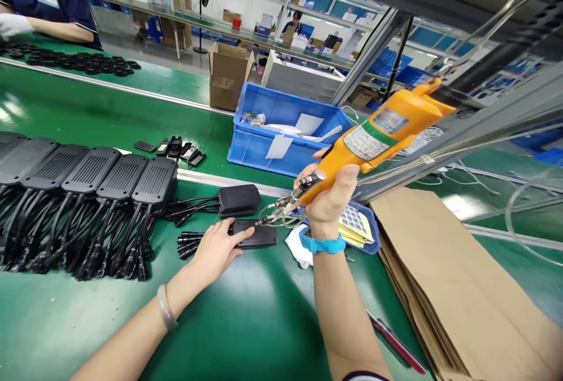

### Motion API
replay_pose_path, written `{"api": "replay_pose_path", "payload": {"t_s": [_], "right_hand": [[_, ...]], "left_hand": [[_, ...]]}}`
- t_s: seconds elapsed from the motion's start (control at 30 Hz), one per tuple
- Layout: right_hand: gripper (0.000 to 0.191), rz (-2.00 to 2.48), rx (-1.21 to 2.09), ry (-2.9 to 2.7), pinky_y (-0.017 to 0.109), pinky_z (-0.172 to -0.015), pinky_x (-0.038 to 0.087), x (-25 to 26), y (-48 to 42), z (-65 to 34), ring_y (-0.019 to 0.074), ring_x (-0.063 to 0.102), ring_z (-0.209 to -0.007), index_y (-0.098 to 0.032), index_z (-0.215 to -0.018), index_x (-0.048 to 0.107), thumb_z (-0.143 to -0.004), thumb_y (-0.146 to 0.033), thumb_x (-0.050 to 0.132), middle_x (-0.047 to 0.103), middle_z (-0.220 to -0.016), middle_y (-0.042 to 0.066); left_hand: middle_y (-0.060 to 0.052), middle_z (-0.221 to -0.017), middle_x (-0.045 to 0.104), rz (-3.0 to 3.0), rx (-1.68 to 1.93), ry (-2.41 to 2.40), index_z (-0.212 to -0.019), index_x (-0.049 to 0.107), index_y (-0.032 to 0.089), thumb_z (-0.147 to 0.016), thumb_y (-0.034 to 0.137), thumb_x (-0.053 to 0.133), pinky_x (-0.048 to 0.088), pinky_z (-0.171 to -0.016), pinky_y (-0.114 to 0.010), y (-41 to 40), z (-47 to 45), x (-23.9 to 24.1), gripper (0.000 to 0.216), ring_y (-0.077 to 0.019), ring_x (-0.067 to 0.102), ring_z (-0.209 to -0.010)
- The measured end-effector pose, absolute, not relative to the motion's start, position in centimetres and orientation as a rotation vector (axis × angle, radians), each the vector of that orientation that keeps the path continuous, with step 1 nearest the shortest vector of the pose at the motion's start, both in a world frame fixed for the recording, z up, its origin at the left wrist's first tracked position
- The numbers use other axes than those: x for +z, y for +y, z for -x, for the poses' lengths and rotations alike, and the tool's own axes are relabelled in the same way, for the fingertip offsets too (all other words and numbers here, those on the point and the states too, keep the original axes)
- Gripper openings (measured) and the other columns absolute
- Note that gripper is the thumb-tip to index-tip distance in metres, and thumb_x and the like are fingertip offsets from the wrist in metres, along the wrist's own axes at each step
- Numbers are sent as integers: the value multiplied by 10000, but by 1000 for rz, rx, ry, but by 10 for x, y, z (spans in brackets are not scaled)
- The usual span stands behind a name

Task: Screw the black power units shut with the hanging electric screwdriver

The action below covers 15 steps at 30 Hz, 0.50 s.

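The left hand (217, 245) holds the black case (263, 237) on the bench (259, 322) while the right hand (328, 202) grips the orange driver (382, 126), seemingly for screw-driving, the next move calling for steady alignment.

Shows, right of centre, a right hand (328, 199) wrapped around an orange power screwdriver (376, 132), pointed down and left toward a black box (266, 234); too fine to tell whether touching at the tip. Shows, at centre, a left hand (217, 247) with fingers on the left part of that box. Includes, just above, a second black box (240, 198) with cables trailing left. Presents, at left, a row of similar boxes (118, 176) on a green table (246, 322). Features a blue bin (250, 149) above centre, cardboard sheets (461, 264) at lower right, and a gloved co-worker (57, 3) beside black rings (83, 63) at upper left.
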State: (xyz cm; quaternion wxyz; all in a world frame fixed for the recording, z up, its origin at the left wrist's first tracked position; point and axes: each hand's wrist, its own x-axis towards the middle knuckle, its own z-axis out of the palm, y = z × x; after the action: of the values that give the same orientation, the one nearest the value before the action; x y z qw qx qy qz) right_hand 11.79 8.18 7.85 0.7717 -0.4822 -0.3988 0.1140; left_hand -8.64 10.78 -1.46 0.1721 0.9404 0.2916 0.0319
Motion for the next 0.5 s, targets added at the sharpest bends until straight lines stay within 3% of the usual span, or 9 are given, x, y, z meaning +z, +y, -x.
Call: {"api": "replay_pose_path", "payload": {"t_s": [0.2,0.37,0.5], "right_hand": [[480,976,226,-856,271,-310,334,83,70,-105,139,444,-352,-223,-1008,636,-846,-651,491,521,-564,-21],[442,910,3,-847,270,-337,334,130,65,-86,135,466,-412,-218,-984,683,-888,-604,491,505,-587,-9],[418,885,62,-871,261,-395,403,157,73,-71,118,455,-430,-235,-1025,673,-948,-569,434,484,-587,-17]], "left_hand": [[-176,-1343,524,-2705,197,791,-1391,555,343,-881,231,700,495,-987,-469,110,87,-23,542,-338,577,-1186],[-172,-1354,524,-2796,288,775,-1414,523,351,-886,253,695,493,-963,-465,107,81,-35,564,-321,584,-1152],[-179,-1348,521,-2820,302,766,-1450,473,360,-927,321,641,483,-948,-474,105,79,-36,551,-329,566,-1159]]}}
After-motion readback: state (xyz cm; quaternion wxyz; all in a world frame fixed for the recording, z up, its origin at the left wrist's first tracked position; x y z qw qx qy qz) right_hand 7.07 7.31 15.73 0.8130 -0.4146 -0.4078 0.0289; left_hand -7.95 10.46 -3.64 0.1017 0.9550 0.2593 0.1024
